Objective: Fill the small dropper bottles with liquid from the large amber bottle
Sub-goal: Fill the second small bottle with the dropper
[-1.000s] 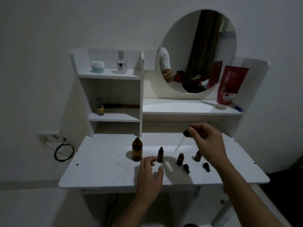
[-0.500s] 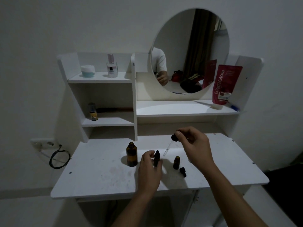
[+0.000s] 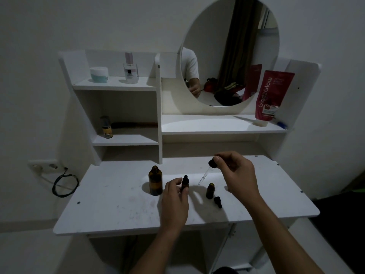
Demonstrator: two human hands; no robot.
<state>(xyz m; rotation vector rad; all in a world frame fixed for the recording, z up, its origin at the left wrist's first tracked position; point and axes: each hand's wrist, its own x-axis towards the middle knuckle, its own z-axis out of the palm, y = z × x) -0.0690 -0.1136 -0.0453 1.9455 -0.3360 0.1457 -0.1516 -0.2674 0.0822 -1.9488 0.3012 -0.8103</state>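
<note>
The large amber bottle (image 3: 155, 180) stands uncapped on the white vanity table (image 3: 110, 212), left of centre. My left hand (image 3: 174, 202) grips a small capped dropper bottle (image 3: 185, 182) just right of it, thumb and fingers around its body. My right hand (image 3: 236, 175) pinches the black bulb of a glass dropper (image 3: 207, 171), held tilted in the air with its tip pointing down-left. Below the tip stands a small open amber bottle (image 3: 210, 191). A loose black cap (image 3: 217, 202) lies beside it. Any bottles behind my right hand are hidden.
Shelves behind hold a jar (image 3: 99, 74), a perfume bottle (image 3: 130, 69), a small yellow-labelled bottle (image 3: 106, 127) and a red tube (image 3: 271, 95). A round mirror (image 3: 237, 46) rises at the back. A wall socket with a black cable (image 3: 64, 184) sits left of the table.
My left hand moved forward from the table and closed around the small capped bottle. My right hand with the dropper shifted left, covering the bottles on the right. The camera view swung.
</note>
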